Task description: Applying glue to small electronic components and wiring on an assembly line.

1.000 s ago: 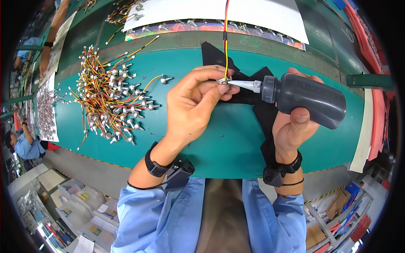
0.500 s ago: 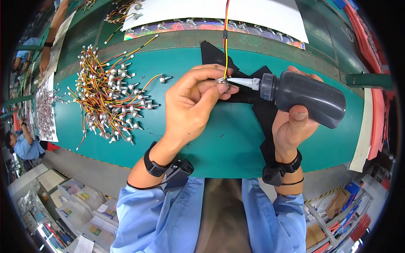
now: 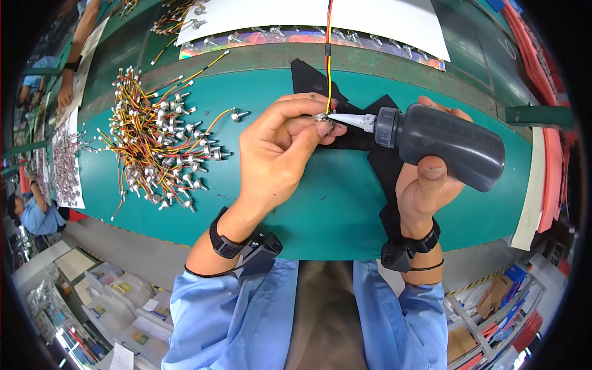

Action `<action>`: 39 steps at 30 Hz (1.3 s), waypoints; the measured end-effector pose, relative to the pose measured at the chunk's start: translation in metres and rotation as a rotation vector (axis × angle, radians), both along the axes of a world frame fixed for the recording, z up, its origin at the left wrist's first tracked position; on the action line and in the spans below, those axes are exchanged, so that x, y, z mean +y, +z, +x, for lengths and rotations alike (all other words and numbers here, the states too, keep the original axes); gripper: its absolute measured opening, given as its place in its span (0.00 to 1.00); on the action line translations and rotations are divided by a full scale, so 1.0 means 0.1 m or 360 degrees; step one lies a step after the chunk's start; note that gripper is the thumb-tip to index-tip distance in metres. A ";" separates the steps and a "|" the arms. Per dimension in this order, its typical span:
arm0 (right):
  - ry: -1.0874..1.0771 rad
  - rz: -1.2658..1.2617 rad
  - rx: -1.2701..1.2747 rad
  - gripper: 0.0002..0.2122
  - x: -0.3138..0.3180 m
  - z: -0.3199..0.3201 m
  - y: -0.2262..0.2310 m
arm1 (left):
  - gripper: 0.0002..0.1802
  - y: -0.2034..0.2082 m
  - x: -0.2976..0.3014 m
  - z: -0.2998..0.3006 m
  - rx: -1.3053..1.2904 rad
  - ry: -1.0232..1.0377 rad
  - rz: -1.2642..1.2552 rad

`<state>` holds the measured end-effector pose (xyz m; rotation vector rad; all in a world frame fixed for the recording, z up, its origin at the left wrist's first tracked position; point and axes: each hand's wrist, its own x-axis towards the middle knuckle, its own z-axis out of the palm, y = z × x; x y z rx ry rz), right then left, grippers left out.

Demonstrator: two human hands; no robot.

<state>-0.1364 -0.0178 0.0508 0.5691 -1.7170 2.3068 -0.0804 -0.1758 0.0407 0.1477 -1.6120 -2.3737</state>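
Note:
My left hand point(image 3: 271, 154) pinches a small wired potentiometer point(image 3: 324, 119) between thumb and fingertips. Its red, yellow and black wires point(image 3: 328, 68) run straight up past the top of the picture. In my right hand point(image 3: 422, 188) lies a dark grey squeeze bottle point(image 3: 453, 147), tipped on its side with fingers and thumb wrapped round it. The bottle's white tapered nozzle point(image 3: 353, 120) points left, its tip at the potentiometer's metal body. Whether any liquid comes out is too small to see. Fingers partly cover the potentiometer.
Left on the green mat point(image 3: 308, 216) lies a heap of wired potentiometers point(image 3: 163, 139), with one potentiometer point(image 3: 238, 115) apart. Black cloth point(image 3: 383, 169) lies beneath my hands. Behind, more parts line a white sheet point(image 3: 394, 21). A co-worker's arm point(image 3: 77, 46) reaches in at far left.
The bottle and its nozzle have shifted slightly left, the tip closer over the potentiometer. My left hand keeps its pinch almost in place.

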 end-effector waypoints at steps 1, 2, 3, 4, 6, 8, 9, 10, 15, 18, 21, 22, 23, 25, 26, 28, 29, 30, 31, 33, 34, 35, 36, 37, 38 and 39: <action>-0.0002 0.0006 -0.0002 0.35 0.00 0.00 0.00 | 0.09 0.00 0.00 0.00 0.0006 0.0003 -0.0004; -0.0004 0.0008 -0.0002 0.35 0.01 0.00 0.00 | 0.09 -0.01 0.00 0.00 0.0012 0.0007 -0.0008; -0.0011 0.0014 0.0011 0.35 0.01 0.00 -0.01 | 0.09 -0.01 0.00 0.00 0.0018 0.0011 -0.0013; -0.0016 0.0018 0.0026 0.35 0.02 0.00 -0.01 | 0.09 -0.02 0.00 0.00 0.0019 0.0011 -0.0013; -0.0021 0.0022 0.0040 0.35 0.02 -0.01 -0.01 | 0.09 -0.02 0.00 0.00 0.0034 0.0007 -0.0008; -0.0042 0.0014 0.0054 0.35 0.02 -0.02 -0.01 | 0.09 -0.02 0.00 0.00 0.0041 0.0005 -0.0006; -0.0053 0.0011 0.0062 0.35 0.02 -0.02 -0.01 | 0.09 -0.02 0.00 0.00 0.0046 0.0006 -0.0009; -0.0053 0.0011 0.0063 0.35 0.02 -0.02 -0.01 | 0.09 -0.02 0.00 0.00 0.0051 0.0007 -0.0012; -0.0062 0.0008 0.0044 0.35 0.01 -0.03 -0.01 | 0.09 -0.01 0.00 0.00 0.0046 0.0009 -0.0005; -0.0088 -0.0019 0.0066 0.35 0.00 -0.03 -0.02 | 0.09 0.00 0.00 0.00 0.0024 0.0012 -0.0002; -0.0059 -0.0058 0.0054 0.34 0.00 -0.03 -0.02 | 0.09 0.00 -0.01 0.00 0.0015 0.0010 0.0004; -0.0059 -0.0057 0.0055 0.34 0.00 -0.03 -0.02 | 0.09 0.00 -0.01 0.00 0.0017 0.0005 0.0011; -0.0062 -0.0064 0.0053 0.34 0.00 -0.03 -0.02 | 0.09 0.00 -0.01 -0.01 0.0019 0.0000 0.0017; -0.0068 -0.0080 0.0050 0.34 0.01 -0.04 -0.02 | 0.09 0.01 -0.02 -0.01 0.0014 -0.0003 0.0011; -0.0069 -0.0080 0.0051 0.34 0.01 -0.05 -0.02 | 0.09 0.01 -0.02 -0.01 0.0008 -0.0006 0.0006; -0.0062 -0.0076 0.0049 0.33 0.01 -0.05 -0.03 | 0.09 0.02 -0.02 -0.01 0.0002 -0.0011 0.0001; -0.0058 -0.0074 0.0048 0.33 0.01 -0.05 -0.03 | 0.09 0.02 -0.02 -0.02 0.0005 -0.0015 -0.0006; -0.0058 -0.0074 0.0048 0.33 0.01 -0.06 -0.03 | 0.09 0.02 -0.03 -0.02 0.0008 -0.0018 -0.0012; -0.0054 -0.0059 0.0057 0.32 0.01 -0.07 -0.04 | 0.09 0.02 -0.03 -0.02 0.0010 -0.0022 -0.0019; -0.0044 -0.0029 0.0076 0.32 0.01 -0.09 -0.05 | 0.09 0.01 -0.03 -0.02 0.0015 -0.0031 -0.0011; -0.0045 -0.0030 0.0077 0.32 0.01 -0.10 -0.04 | 0.09 0.01 -0.04 -0.02 0.0023 -0.0040 -0.0003; -0.0064 -0.0008 -0.0015 0.29 0.02 -0.11 -0.02 | 0.09 0.01 -0.04 -0.02 0.0030 -0.0049 0.0005; -0.0083 0.0014 -0.0108 0.26 0.03 -0.12 -0.01 | 0.09 0.01 -0.04 -0.02 0.0030 -0.0049 0.0004; -0.0102 0.0037 -0.0202 0.23 0.04 -0.13 -0.01 | 0.09 0.01 -0.04 -0.01 0.0025 -0.0052 0.0003; -0.0101 0.0038 -0.0204 0.23 0.06 -0.15 -0.02 | 0.09 0.01 -0.03 0.00 0.0018 -0.0054 0.0002; -0.0056 -0.0113 -0.0324 0.20 0.09 -0.21 -0.05 | 0.09 0.00 -0.03 0.00 0.0015 -0.0055 0.0000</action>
